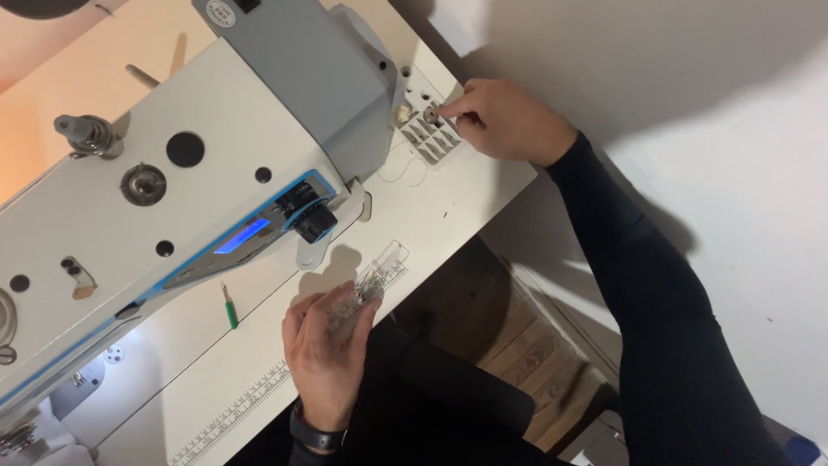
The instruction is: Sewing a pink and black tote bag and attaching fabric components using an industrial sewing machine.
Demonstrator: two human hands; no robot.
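Mostly, a big white and grey sewing machine (172,173) with a blue lit panel fills the white worktop (448,207). A printed ruler strip (233,418) runs along the worktop's front edge. The left hand (328,354) is closed around a small clear plastic box (366,289) near that edge. The right hand (504,116) reaches to the far side, where its fingertips pinch a small round metal piece (434,112) over a grey slotted tray (429,138). A green-handled tool (229,306) lies beside the machine.
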